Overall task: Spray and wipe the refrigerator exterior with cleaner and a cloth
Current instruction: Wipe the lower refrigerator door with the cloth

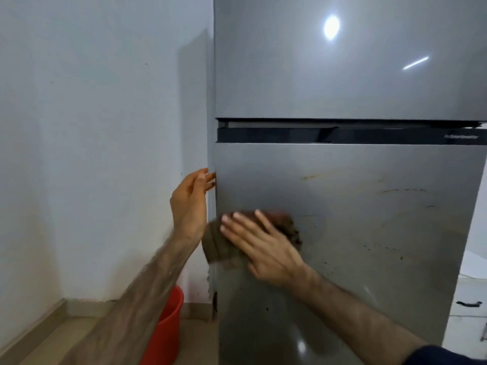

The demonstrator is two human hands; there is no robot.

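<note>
1. A grey two-door refrigerator point(342, 193) fills the centre and right of the frame, with a dark handle strip point(342, 134) running across between the upper and lower doors.
2. The right hand point(263, 246) lies in the lower centre of the frame, fingers straight and spread, its grip open and flat as it presses a brown cloth point(224, 248) against the lower door.
3. The cloth sits near the left edge of the lower door, bunched under the palm, with part of it showing past the fingertips and part hanging just over the door's left edge.
4. The left hand point(191, 198) is at centre left of the frame, fingers straight, its grip open and holding nothing; the fingertips point(209, 177) touch the left edge of the lower door, above the cloth.
5. Yellowish streaks and dark specks point(390, 219) mark the lower door to the right of the cloth.
6. Two bright light reflections show on the upper door at the upper right of the frame.
7. A red bucket point(168, 325) stands on the floor at bottom centre-left, partly hidden behind the left forearm, beside the refrigerator's lower left corner.
8. A pale wall point(92, 127) fills the left of the frame.
9. A white cabinet with a dark handle point(467, 303) shows at the lower right edge.
</note>
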